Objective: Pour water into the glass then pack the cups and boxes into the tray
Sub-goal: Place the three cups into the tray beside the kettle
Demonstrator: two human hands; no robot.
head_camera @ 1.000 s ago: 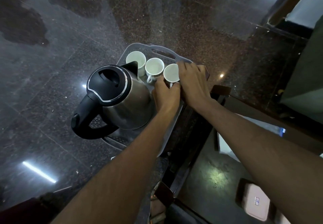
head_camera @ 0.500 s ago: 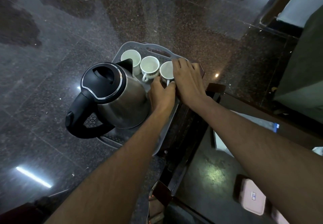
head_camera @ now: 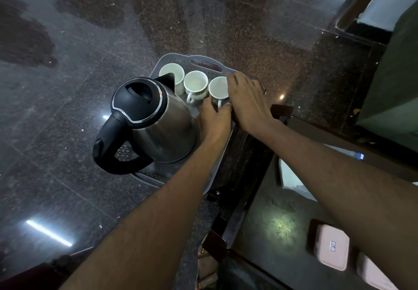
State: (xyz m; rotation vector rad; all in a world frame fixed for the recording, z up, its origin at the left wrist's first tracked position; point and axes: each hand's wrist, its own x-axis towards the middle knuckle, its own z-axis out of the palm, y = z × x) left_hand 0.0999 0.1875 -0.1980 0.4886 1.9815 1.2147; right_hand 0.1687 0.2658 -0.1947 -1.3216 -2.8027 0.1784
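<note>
— Polished dark granite floor [head_camera: 67, 131] lies under everything. State of the hands?

— Left hand [head_camera: 214, 120] is curled at the handle of the nearest white cup [head_camera: 218, 87], fingers closed on it as far as can be seen. Right hand [head_camera: 246, 102] lies palm down, fingers spread, against that cup's right side, over a dark object at the tray's edge; whether it grips anything cannot be told.

— The cups?

— Three in a row at the far end of the grey perforated tray [head_camera: 178, 60]: the held one, a middle cup [head_camera: 195, 84], a far-left cup [head_camera: 172, 72]. All upright.

— Other items?

— Steel kettle [head_camera: 158, 122] with black lid stands on the tray's near half. Two pale boxes [head_camera: 332, 246] rest on the lower dark bench [head_camera: 271, 217], right, well apart from the tray.
</note>
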